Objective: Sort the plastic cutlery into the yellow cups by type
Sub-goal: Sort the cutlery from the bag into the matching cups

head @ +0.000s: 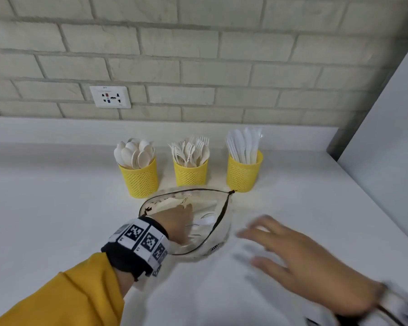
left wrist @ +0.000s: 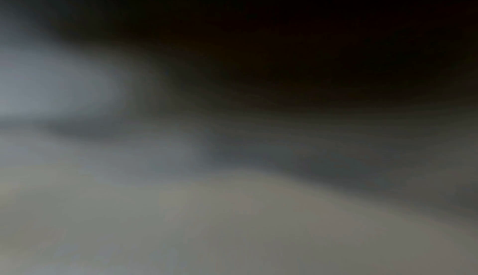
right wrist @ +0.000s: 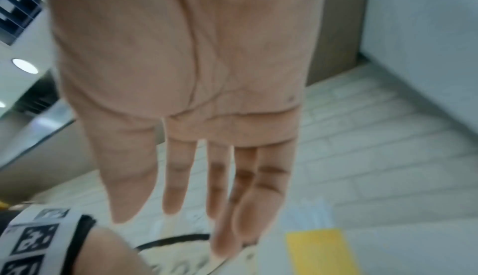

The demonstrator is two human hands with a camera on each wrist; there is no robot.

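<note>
Three yellow mesh cups stand in a row near the wall: the left cup (head: 139,178) holds spoons (head: 134,152), the middle cup (head: 190,175) forks (head: 191,150), the right cup (head: 244,175) white knives (head: 244,144). In front of them lies a clear zip pouch (head: 218,241) with pale cutlery inside. My left hand (head: 177,222) reaches into its open mouth; its fingers are hidden among the plastic. My right hand (head: 269,243) hovers blurred to the right of the pouch, fingers spread and holding nothing. The right wrist view shows the straight fingers (right wrist: 178,177) above the pouch (right wrist: 181,259). The left wrist view is dark.
The white counter (head: 57,208) runs back to a brick wall with a socket plate (head: 110,97). A white panel (head: 391,137) closes off the right side. A marker band (head: 139,241) wraps my left wrist over a yellow sleeve.
</note>
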